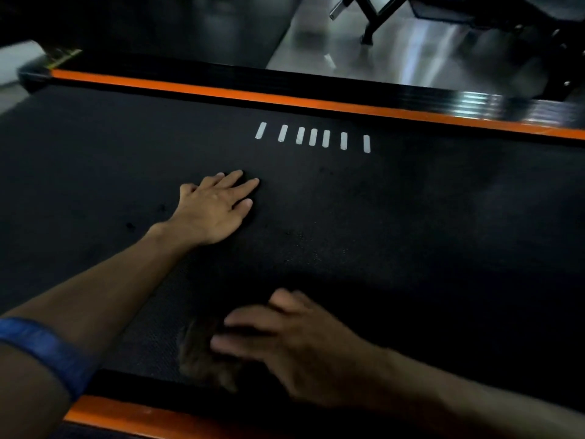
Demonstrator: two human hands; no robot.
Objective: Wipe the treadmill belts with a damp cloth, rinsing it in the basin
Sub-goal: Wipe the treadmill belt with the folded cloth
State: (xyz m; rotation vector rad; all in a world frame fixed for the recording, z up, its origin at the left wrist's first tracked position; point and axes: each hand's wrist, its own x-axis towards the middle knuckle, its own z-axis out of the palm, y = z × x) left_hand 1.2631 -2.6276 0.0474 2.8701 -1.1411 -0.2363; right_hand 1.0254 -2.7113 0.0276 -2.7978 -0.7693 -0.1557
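head | one belt (411, 201), seven white marks (312, 137) | left hand (212, 213) flat, released | right hand (285, 346) blurred, grip on one cloth (199, 353) unclear

Black textured treadmill belt (411, 217) with white dashes (312, 137), orange side strips (285, 98), blue wristband (44, 346)

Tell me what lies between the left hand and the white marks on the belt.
Head view: only bare black belt separates the left hand from the white marks.
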